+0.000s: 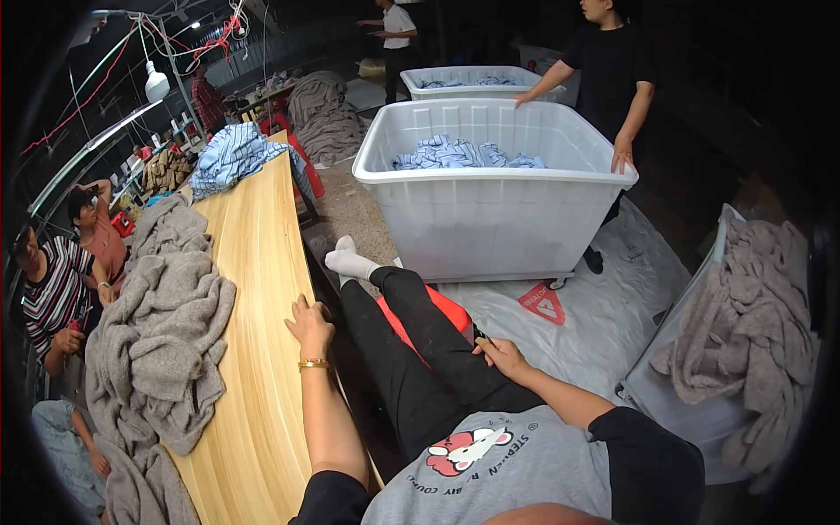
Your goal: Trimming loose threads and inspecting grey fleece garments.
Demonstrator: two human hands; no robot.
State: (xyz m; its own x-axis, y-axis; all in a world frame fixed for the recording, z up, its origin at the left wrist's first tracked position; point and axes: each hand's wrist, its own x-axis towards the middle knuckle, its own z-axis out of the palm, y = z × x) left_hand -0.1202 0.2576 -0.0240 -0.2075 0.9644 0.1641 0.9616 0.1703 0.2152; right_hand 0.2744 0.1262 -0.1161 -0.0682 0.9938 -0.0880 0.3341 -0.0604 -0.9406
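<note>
My left hand [311,327] lies on the right edge of a long wooden-topped table [255,289], its fingers spread and holding nothing. A gold-coloured bracelet [314,363] circles that wrist. On my thigh rests my right hand [504,357], closed around a small dark thing with a yellowish part; its kind is too small to tell. My legs in black trousers [429,324] stretch forward beside the table, and a white sock [350,262] covers my foot. Left of my left hand, a heap of grey-brown knitted fabric [162,332] runs along the table.
Blue striped cloth [229,162] is piled at the table's far end. A large white wheeled bin [481,223] holds similar cloth; a person [617,83] grips its rim. Another bin [481,73] stands behind. Grey fabric [744,306] overhangs a container at right. People [66,280] sit at left.
</note>
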